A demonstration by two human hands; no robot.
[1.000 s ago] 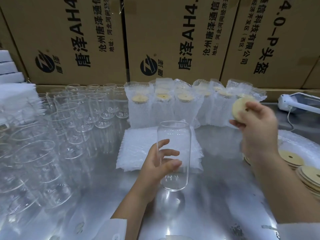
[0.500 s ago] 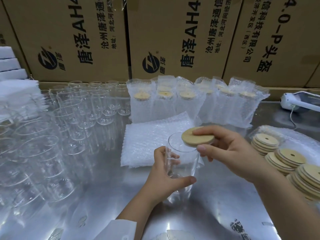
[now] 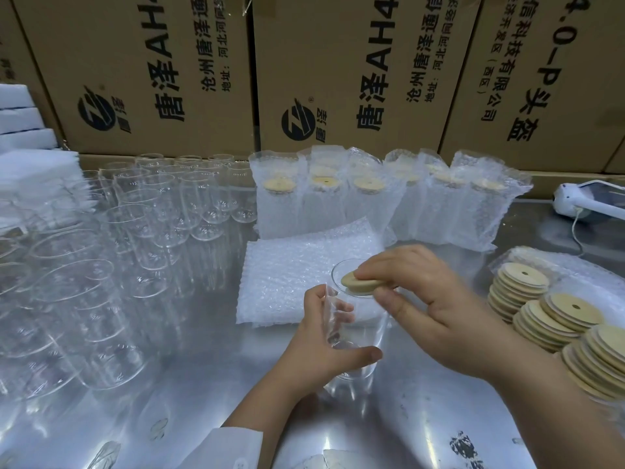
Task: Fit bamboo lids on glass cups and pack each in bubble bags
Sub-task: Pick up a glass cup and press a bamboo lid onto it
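- Clear tall glass cup (image 3: 368, 321) stands upright on the shiny metal worktop (image 3: 220, 394), directly in front of the person. Its base is on the surface, so it can take a downward push.
- Round pale bamboo lid (image 3: 356, 284) lies tilted across the cup's mouth with part of the rim uncovered. I judge it is not yet seated.
- Right hand (image 3: 439, 299): its grip pinches the lid from above, with fingers over the top and the thumb at the near edge. That hold suits pressing the lid level into the rim.
- Left hand (image 3: 314, 350): its grip is wrapped round the cup's lower body, thumb in front and fingers behind the glass, steadying it against the push.
- Flat stack of white bubble bags (image 3: 284, 275) lies just behind the cup, near enough for the bagging step that follows.
- Row of bagged, lidded cups (image 3: 389, 204) stands behind that stack, against the brown cardboard boxes (image 3: 152, 79) — finished work kept out of the way.
- Stacks of spare bamboo lids (image 3: 558, 319) lie at the right, on the lid-fitting hand's side. The crowd of empty glass cups (image 3: 152, 214) stands at the left — the holding hand's side.
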